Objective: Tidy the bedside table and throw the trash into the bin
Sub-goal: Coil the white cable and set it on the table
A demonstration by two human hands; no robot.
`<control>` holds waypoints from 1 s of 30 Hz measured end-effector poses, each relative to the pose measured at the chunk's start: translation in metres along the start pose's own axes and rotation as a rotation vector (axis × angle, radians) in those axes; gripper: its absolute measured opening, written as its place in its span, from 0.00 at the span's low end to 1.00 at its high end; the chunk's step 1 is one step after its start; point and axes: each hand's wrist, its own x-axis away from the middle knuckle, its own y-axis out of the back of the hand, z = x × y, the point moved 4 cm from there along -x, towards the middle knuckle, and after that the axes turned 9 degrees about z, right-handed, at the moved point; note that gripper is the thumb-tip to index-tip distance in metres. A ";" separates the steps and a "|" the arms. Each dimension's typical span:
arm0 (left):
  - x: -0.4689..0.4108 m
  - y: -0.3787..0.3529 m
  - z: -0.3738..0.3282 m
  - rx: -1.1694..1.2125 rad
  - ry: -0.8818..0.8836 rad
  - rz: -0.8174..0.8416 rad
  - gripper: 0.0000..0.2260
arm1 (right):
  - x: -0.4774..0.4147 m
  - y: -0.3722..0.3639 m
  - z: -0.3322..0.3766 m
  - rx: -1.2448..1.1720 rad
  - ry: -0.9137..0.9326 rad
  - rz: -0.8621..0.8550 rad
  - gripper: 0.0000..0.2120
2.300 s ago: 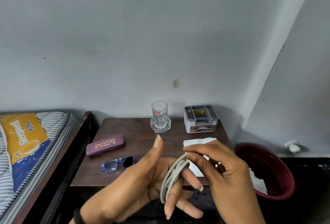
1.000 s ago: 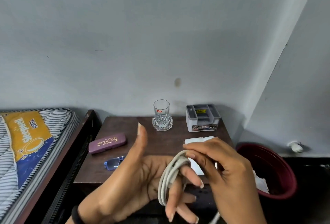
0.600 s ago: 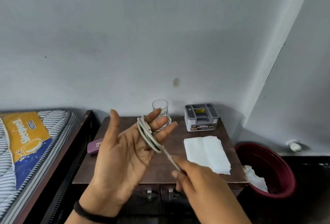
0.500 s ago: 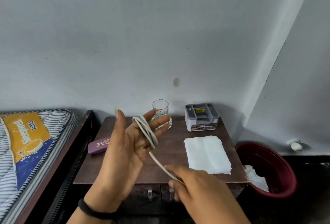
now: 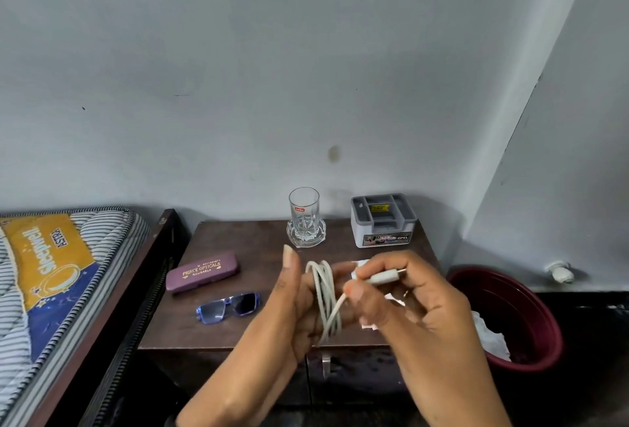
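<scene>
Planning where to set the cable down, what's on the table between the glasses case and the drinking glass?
In the head view, only bare dark wood lies between the glasses case and the drinking glass.

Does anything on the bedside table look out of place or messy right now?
Nothing is spilled or broken. The sunglasses lie loose beside their shut case, and a white tissue sits mostly hidden behind the hands. The glass stands upright on its holder.

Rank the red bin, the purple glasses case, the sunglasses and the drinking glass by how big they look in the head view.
1. red bin
2. purple glasses case
3. sunglasses, only slightly smaller than the case
4. drinking glass, though farthest back, so unsure
</scene>
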 end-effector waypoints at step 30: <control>0.019 -0.004 -0.036 -0.302 0.099 -0.245 0.35 | 0.001 -0.017 -0.033 -0.022 -0.220 0.327 0.19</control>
